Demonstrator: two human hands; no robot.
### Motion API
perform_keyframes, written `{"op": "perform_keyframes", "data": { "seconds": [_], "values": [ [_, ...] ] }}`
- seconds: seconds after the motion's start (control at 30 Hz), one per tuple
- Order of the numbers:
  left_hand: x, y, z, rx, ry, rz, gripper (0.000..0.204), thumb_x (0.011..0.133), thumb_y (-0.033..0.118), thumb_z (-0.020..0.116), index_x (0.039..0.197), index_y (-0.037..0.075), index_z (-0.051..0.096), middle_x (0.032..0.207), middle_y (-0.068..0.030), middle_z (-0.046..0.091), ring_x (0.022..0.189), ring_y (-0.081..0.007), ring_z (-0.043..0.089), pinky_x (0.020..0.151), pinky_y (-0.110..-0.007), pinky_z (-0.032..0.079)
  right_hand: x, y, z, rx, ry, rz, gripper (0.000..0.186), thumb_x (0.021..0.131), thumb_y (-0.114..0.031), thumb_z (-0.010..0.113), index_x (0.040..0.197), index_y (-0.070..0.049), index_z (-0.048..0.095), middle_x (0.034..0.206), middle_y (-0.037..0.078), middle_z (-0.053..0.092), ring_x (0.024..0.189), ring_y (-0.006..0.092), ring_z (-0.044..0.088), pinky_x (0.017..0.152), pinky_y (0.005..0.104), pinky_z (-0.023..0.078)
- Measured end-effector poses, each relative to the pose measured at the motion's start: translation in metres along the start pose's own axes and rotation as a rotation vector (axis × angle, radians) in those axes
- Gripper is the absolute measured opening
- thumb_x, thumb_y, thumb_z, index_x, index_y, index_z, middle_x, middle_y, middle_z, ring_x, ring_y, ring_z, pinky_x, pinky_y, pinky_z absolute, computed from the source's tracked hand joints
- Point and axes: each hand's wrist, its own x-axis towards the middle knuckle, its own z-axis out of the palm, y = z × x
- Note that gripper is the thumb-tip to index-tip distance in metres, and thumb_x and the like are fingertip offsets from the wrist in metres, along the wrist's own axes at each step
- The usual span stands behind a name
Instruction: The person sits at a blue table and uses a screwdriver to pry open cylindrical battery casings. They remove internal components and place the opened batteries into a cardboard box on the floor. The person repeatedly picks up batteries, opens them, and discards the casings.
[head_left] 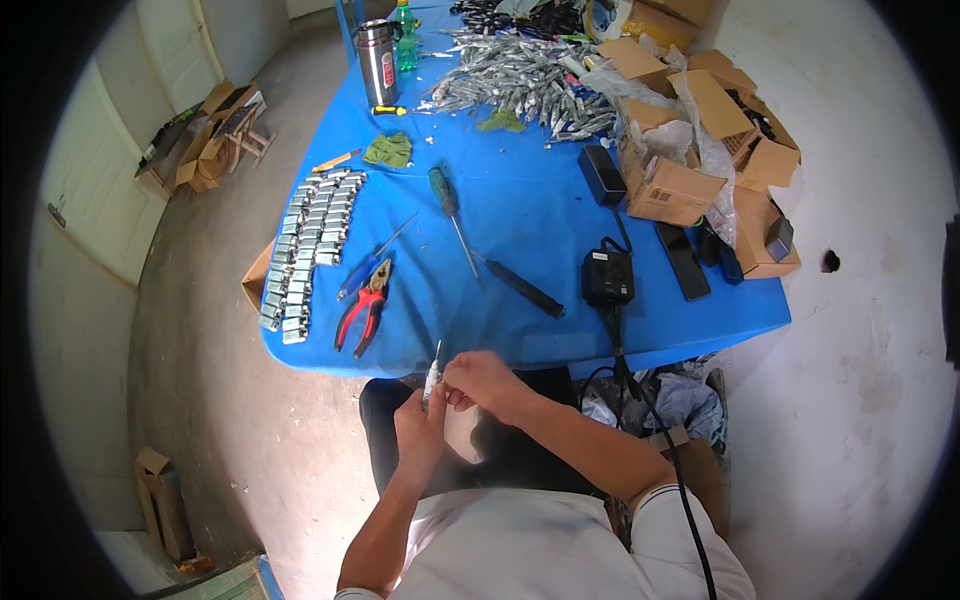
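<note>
Just off the table's near edge, my left hand (418, 432) grips a small whitish-grey pen-shaped piece (432, 380) with a thin metal shaft pointing up. Beside it, my right hand (482, 384) has its fingers curled together close against the piece; whatever they pinch is too small to make out. On the blue cloth ahead lie red-and-black pliers (366, 308), a blue-handled screwdriver (362, 274), a green-handled screwdriver (446, 196) and a black-handled tool (524, 290). Several small metallic parts (318, 222) stand in rows at the table's left.
A heap of silvery pen-like pieces (520, 78) covers the far table, near a steel tumbler (378, 66) and a green bottle (406, 38). Cardboard boxes (676, 190) crowd the right side. A black power box (608, 276) has cables hanging over the front edge. A phone (682, 260) lies nearby.
</note>
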Motion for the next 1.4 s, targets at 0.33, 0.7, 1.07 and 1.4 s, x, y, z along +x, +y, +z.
{"op": "perform_keyframes", "data": {
  "seconds": [0.33,0.7,1.07,1.4],
  "values": [
    [0.003,0.003,0.005,0.006,0.032,0.010,0.036,0.094,0.027,0.056,0.077,-0.005,0.058,0.055,-0.0122,0.049,0.051,-0.0142,0.039,0.047,-0.034,0.035,0.000,-0.006,0.003,0.009,0.040,-0.030,0.016,0.086,-0.013,0.052,0.078,-0.002,0.059,0.067,0.003,0.056,0.059,0.0092,0.051,0.055,0.0230,0.044],
    [0.008,0.009,0.003,-0.067,0.080,0.072,0.032,0.093,0.028,0.055,0.083,-0.001,0.062,0.066,-0.0162,0.060,0.057,-0.0219,0.056,0.056,-0.034,0.043,0.001,-0.007,0.008,0.019,0.032,-0.152,0.014,0.085,-0.015,0.058,0.082,-0.002,0.060,0.071,0.004,0.060,0.063,0.0101,0.055,0.058,0.0230,0.045],
    [-0.005,0.004,0.010,0.177,0.071,0.066,0.037,0.091,0.039,0.054,0.084,0.005,0.063,0.072,-0.0186,0.062,0.068,-0.0379,0.061,0.061,-0.044,0.047,-0.007,-0.001,0.007,0.183,0.041,-0.060,0.014,0.088,-0.012,0.052,0.079,-0.003,0.057,0.074,0.005,0.059,0.063,0.0113,0.054,0.057,0.0244,0.044],
    [-0.013,-0.013,0.006,0.078,0.060,0.013,0.038,0.089,0.045,0.055,0.086,0.008,0.063,0.070,-0.0153,0.064,0.070,-0.0354,0.063,0.063,-0.045,0.049,-0.007,0.004,0.010,0.063,-0.014,-0.047,0.013,0.088,-0.010,0.048,0.081,-0.003,0.054,0.076,0.006,0.058,0.066,0.0130,0.054,0.059,0.0265,0.044]
  ]
}}
